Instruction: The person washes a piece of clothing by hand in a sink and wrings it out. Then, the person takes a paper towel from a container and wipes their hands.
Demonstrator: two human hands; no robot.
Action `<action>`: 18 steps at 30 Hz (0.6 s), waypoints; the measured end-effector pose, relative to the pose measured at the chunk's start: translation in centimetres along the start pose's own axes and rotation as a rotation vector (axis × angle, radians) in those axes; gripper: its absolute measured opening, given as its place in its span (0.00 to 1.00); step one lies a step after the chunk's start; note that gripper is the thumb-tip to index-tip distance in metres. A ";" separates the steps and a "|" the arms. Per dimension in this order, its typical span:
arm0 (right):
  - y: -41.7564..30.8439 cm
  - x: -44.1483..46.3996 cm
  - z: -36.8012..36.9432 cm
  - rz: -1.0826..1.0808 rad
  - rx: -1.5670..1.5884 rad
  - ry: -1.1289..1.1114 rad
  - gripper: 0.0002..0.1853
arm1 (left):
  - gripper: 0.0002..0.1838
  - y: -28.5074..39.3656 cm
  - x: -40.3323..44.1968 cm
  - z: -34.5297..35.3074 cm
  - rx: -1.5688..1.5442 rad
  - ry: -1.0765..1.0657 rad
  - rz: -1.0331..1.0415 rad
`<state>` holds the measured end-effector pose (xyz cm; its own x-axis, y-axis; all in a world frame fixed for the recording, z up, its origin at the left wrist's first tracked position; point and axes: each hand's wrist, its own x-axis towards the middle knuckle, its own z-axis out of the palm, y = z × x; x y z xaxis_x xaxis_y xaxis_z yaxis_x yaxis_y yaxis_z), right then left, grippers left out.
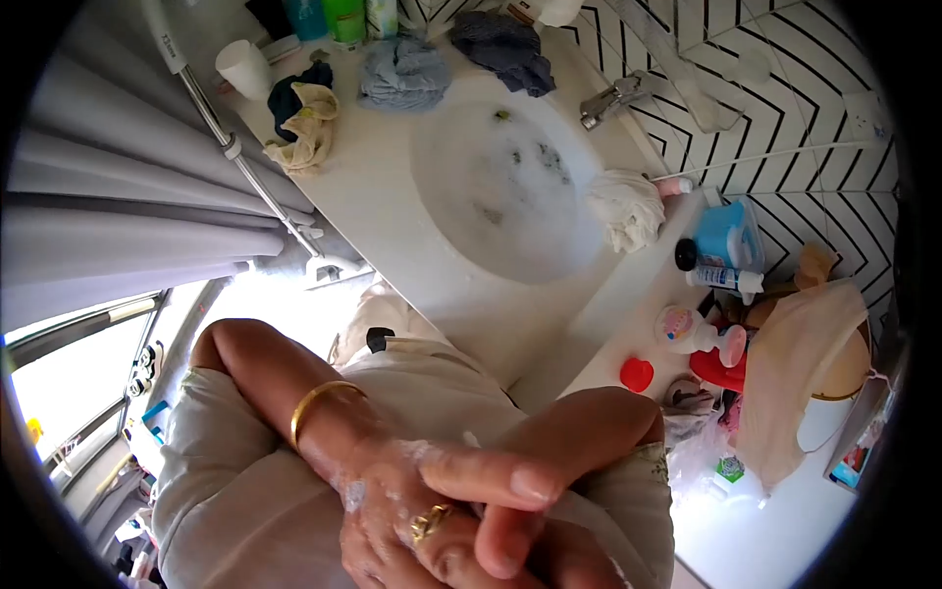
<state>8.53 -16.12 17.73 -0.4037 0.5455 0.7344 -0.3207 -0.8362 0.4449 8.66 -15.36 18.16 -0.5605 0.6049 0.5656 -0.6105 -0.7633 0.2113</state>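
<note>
Low in the view, close to the camera, my left hand (407,510) and my right hand (505,545) are clasped together. White suds dot the back of my left hand and wrist; a gold ring and a gold bangle (316,404) are on that side. My left hand is closed over my right, which it largely hides. No other object shows between them. Beyond the hands, a white washbasin (437,196) holds cloudy, foamy water with a few dark bits of something under the foam. A bunched white cloth (628,209) rests on its right rim.
A chrome tap (613,100) juts from the tiled wall. Along the counter lie a grey-blue cloth (404,74), a dark cloth (503,51), cream and teal cloths (304,123) and a white cup (243,69). Bottles and a blue tub (728,236) crowd the right; a grey curtain (128,177) hangs left.
</note>
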 end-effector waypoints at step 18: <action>-10.6 -0.3 -1.6 0.567 -1.741 0.460 0.40 | 0.34 3.1 2.0 -5.7 0.837 -0.170 -0.089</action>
<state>10.71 -7.30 12.02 -0.8313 0.4795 0.2811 -0.3592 -0.0777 -0.9300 2.41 -15.19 15.39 -0.3979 0.6793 0.6166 0.0033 -0.6710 0.7414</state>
